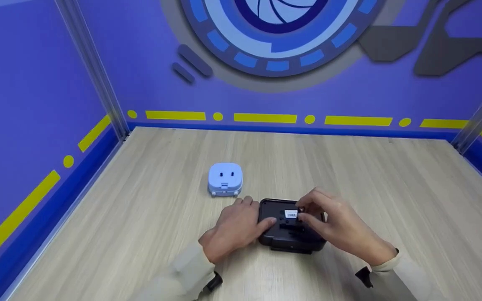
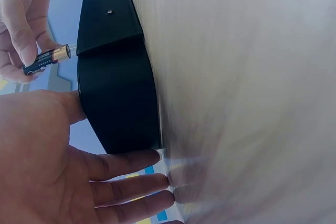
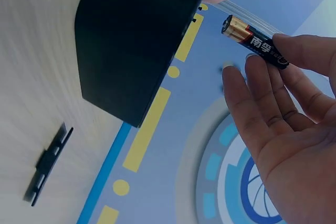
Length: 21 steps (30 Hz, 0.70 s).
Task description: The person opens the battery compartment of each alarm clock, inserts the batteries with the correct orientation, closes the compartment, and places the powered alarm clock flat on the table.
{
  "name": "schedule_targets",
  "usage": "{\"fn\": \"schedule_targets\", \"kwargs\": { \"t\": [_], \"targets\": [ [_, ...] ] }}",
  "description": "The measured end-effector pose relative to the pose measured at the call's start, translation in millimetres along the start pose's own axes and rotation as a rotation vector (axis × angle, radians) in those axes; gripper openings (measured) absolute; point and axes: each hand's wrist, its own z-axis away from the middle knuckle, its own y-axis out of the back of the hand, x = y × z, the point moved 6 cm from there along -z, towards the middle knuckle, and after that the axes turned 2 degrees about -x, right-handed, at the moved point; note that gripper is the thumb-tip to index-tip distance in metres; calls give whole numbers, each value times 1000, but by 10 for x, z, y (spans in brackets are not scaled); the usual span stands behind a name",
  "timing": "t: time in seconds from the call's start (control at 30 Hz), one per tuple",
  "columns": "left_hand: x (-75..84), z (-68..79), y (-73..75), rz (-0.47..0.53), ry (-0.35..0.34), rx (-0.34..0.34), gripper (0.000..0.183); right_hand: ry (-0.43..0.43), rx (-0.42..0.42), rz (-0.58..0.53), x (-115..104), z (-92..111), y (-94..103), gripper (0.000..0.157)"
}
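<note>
A black box-shaped device (image 1: 272,211) with a white barcode label lies on the table, its kind not clear. My left hand (image 1: 234,225) rests at its left side, the thumb over the top face. In the left wrist view the fingers of that left hand (image 2: 47,150) are straight, touching the device's side (image 2: 118,93) and the tabletop. Above the device, my right hand (image 1: 341,223) pinches a battery (image 3: 257,43) between thumb and fingers. The battery is black with a copper-coloured end, held tilted and apart from the device in the right wrist view.
Behind the device stands a small light-blue case (image 1: 225,177) with two dark marks on its lid. A thin black notched piece (image 3: 50,166) lies on the table in the right wrist view. Blue printed panels (image 1: 266,100) border the wooden table (image 1: 161,167).
</note>
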Motion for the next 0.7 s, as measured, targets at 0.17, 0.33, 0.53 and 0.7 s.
{"fn": "schedule_targets", "kwargs": {
  "t": [0.17,0.33,0.53,0.7],
  "targets": [
    [12,14,21,-2,-11,18,67,-41,-41,-20,15,7,-59,31],
    [24,28,32,-4,-25,38,65,-69,-78,-45,28,16,-122,27],
    [27,32,35,-11,-24,36,66,-83,-94,-20,40,34,-172,24],
    [21,26,31,-13,-19,23,67,-99,-105,-22,60,41,-190,22]
  ]
}}
